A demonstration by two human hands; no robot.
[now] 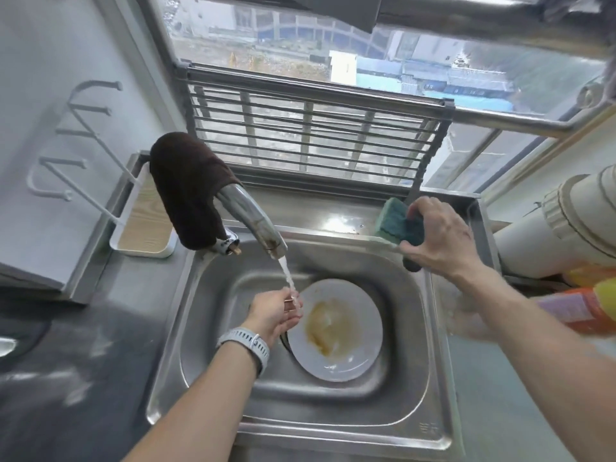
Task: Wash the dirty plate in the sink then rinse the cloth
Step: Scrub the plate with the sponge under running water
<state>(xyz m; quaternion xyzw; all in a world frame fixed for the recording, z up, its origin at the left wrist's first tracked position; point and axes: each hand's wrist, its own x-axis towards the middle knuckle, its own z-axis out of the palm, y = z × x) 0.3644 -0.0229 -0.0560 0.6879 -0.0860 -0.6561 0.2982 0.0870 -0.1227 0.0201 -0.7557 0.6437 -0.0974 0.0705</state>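
A white plate [353, 355] with a brown stain lies in the steel sink [213, 345]. Water runs from the faucet [256, 225] onto my left hand [275, 313], which is cupped and open under the stream, just left of the plate. My right hand [440, 238] is above the sink's back right corner, shut on a green sponge [395, 221]. A dark brown cloth [190, 188] hangs draped over the faucet's base.
A white tray with a wooden bottom [146, 228] sits left of the faucet. A metal drying rack [313, 135] stands behind the sink against the window. A pale pipe [566, 221] and colourful items [586, 301] lie at the right.
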